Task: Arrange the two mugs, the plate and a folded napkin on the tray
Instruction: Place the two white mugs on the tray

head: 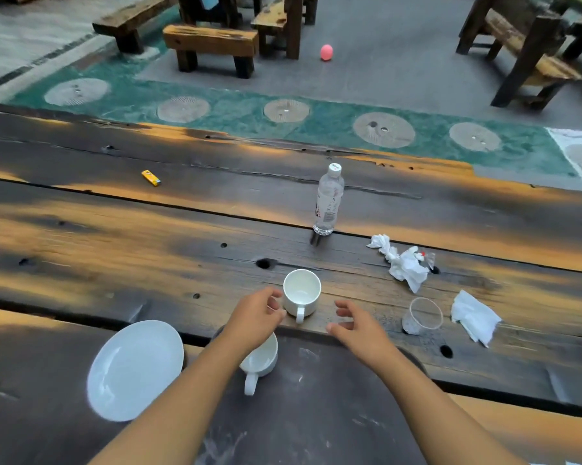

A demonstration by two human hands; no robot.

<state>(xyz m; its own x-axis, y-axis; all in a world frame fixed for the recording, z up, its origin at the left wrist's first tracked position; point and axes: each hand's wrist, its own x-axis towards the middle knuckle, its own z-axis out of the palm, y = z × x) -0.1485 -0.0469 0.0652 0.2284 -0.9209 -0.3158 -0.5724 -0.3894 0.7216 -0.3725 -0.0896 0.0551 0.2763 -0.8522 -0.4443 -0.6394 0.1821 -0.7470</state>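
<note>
A white mug (301, 295) stands upright on the wooden table just beyond the dark round tray (316, 414), its handle toward me. My left hand (254, 318) hovers at its left side, fingers curled and apart, holding nothing. My right hand (356, 325) is open to the mug's right, not touching it. A second white mug (259, 362) sits on the tray, partly hidden under my left wrist. The white plate (133, 369) lies at the tray's left edge. A flat white napkin (474, 317) rests on the table at the right.
A water bottle (329, 199) stands behind the mug. Crumpled tissue (405, 263) and a clear plastic cup (422, 317) lie to the right. A yellow lighter (151, 178) is far left. Wooden benches (212, 45) stand beyond the table.
</note>
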